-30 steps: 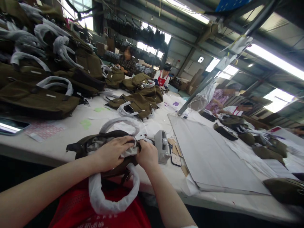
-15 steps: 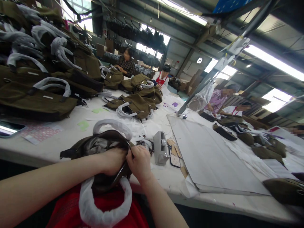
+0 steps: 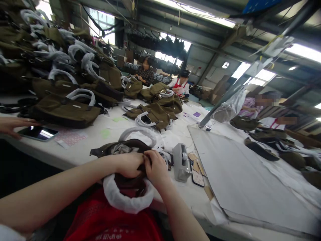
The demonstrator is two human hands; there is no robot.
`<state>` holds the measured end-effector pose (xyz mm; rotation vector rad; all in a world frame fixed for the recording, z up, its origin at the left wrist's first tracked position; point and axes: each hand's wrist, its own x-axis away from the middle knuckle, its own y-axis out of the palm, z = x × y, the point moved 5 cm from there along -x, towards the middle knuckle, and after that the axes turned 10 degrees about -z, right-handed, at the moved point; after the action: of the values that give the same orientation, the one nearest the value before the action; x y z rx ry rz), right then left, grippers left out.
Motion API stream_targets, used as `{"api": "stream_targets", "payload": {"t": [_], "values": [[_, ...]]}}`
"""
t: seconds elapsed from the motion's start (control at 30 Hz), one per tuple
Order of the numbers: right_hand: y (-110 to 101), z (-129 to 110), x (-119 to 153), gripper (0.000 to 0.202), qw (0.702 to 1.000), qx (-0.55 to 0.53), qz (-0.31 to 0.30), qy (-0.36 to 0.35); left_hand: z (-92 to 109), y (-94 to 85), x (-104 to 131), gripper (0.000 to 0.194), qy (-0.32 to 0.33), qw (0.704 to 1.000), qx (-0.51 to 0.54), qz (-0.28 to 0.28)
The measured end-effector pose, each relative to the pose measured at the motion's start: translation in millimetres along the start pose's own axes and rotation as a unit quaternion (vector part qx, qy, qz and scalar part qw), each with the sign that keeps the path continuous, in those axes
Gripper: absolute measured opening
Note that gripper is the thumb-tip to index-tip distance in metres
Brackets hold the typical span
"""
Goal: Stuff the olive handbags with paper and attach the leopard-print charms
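Observation:
An olive-brown handbag (image 3: 136, 144) rests at the table's front edge against my red apron, its mouth open and a grey lining showing. Its two handles are wrapped in white film; the near handle (image 3: 125, 202) hangs toward me. My left hand (image 3: 131, 164) lies across the opening, fingers bent onto the bag's right end and partly hidden. Right beside it, my right hand (image 3: 157, 167) pinches the rim at that same end. Both hands almost touch. What exactly the fingertips grip, rim or zipper, cannot be made out.
A grey tape dispenser (image 3: 181, 164) and a phone (image 3: 198, 175) lie right of the bag. Large white board (image 3: 240, 174) covers the right side. Finished-looking bags (image 3: 67, 110) pile up left. Another person's hand (image 3: 15, 125) touches a phone (image 3: 40, 133). Several people work farther back.
My left hand has come up out of the bag's mouth to its right end, beside my right hand. Another person's hand has appeared at the left. The view has turned left.

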<state>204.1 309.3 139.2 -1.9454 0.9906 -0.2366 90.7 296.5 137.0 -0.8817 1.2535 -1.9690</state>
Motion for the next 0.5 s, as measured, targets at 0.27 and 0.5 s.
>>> {"api": "stream_targets", "payload": {"t": [0.27, 0.5], "values": [[3, 11, -8, 0.019, 0.995, 0.042, -0.083, -0.026, -46, -24.0, 103, 0.047, -0.103, 0.991, 0.009, 0.087], [14, -4, -9, 0.043, 0.962, 0.192, -0.179, -0.074, -60, 13.5, 110, 0.034, -0.107, 0.992, -0.047, 0.045]]}}
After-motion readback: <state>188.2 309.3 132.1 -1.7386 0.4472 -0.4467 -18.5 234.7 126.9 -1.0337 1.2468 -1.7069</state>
